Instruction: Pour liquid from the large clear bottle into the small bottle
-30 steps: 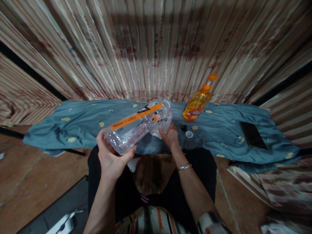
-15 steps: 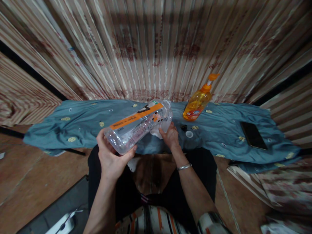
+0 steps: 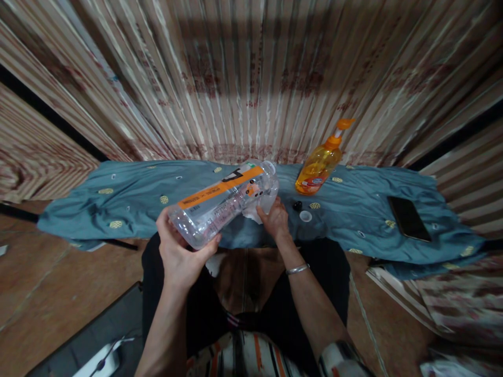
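Note:
My left hand (image 3: 178, 256) is wrapped round the base of a large clear plastic bottle (image 3: 212, 214) with an orange and grey label. The bottle is tilted, its uncapped neck pointing away to the right. My right hand (image 3: 276, 217) is closed on a white, crumpled tissue (image 3: 253, 213) by the bottle's shoulder; the fingertips are partly hidden. To the right of that hand, a small white cap (image 3: 305, 216) and a small black object (image 3: 297, 206) lie on the blue-green cloth (image 3: 137, 199).
An orange pump bottle (image 3: 318, 170) with yellow liquid stands at the back of the cloth-covered surface. A dark phone (image 3: 408, 218) lies at the right. Behind hangs a striped curtain (image 3: 251, 78). A dark panel with a white device (image 3: 100, 361) is at lower left.

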Tool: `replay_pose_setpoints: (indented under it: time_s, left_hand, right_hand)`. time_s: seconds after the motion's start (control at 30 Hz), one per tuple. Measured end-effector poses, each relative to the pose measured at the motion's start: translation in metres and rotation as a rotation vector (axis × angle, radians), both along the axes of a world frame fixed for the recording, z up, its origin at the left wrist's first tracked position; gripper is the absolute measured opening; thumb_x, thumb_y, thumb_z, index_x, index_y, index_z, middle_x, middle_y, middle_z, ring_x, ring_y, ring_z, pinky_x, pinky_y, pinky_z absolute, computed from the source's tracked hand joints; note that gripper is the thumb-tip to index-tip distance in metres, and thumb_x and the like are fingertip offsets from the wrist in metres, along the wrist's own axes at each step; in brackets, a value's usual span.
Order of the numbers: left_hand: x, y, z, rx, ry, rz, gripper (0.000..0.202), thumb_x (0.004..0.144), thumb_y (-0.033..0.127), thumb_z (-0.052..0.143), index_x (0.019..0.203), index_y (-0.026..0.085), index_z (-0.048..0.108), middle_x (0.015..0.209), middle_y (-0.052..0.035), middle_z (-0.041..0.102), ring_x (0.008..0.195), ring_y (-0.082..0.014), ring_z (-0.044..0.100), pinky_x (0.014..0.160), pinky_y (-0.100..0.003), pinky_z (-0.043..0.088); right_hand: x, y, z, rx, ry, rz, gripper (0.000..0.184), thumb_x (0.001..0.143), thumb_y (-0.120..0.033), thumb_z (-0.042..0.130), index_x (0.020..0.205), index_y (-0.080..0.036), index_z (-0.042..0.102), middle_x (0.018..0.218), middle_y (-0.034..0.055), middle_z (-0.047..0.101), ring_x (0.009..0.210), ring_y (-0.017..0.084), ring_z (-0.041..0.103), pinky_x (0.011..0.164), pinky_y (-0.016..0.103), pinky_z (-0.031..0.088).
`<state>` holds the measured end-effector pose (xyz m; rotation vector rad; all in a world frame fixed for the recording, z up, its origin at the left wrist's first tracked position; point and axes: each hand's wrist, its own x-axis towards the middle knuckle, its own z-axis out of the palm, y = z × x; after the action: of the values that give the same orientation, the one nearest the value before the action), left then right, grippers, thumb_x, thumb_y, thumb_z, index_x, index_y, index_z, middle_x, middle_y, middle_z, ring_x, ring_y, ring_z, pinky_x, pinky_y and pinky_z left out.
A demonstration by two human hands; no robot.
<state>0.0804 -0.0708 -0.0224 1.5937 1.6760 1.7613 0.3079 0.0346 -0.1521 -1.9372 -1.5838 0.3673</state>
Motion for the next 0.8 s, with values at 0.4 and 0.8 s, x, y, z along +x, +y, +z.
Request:
replay_pose_setpoints:
  time_s: [0.4, 0.8]
  left_hand:
    - [-0.0001, -0.001, 0.0029, -0.007, 0.014, 0.001, 0.101, 0.053, 0.065, 0.101, 0.132, 0.023, 0.056, 0.121, -0.0107, 0.074, 0.107, -0.0317, 0.08, 0.092, -0.045, 0.07]
    - [0.0001, -0.0001, 0.0028, -0.016, 0.003, 0.007, 0.103, 0.051, 0.066, 0.101, 0.133, 0.023, 0.055, 0.124, -0.0123, 0.072, 0.115, -0.0354, 0.078, 0.098, -0.051, 0.07]
  right_hand:
    - [0.0001, 0.0012, -0.0069, 0.06, 0.003, 0.001, 0.067, 0.1, -0.039, 0.072, 0.157, -0.01, 0.051, 0.133, 0.0271, 0.077, 0.128, 0.037, 0.074, 0.106, 0.054, 0.06]
    - [0.0001, 0.0004, -0.0027, 0.018, -0.012, 0.002, 0.067, 0.102, -0.039, 0.072, 0.154, -0.004, 0.051, 0.132, 0.0298, 0.076, 0.129, 0.038, 0.074, 0.106, 0.052, 0.059]
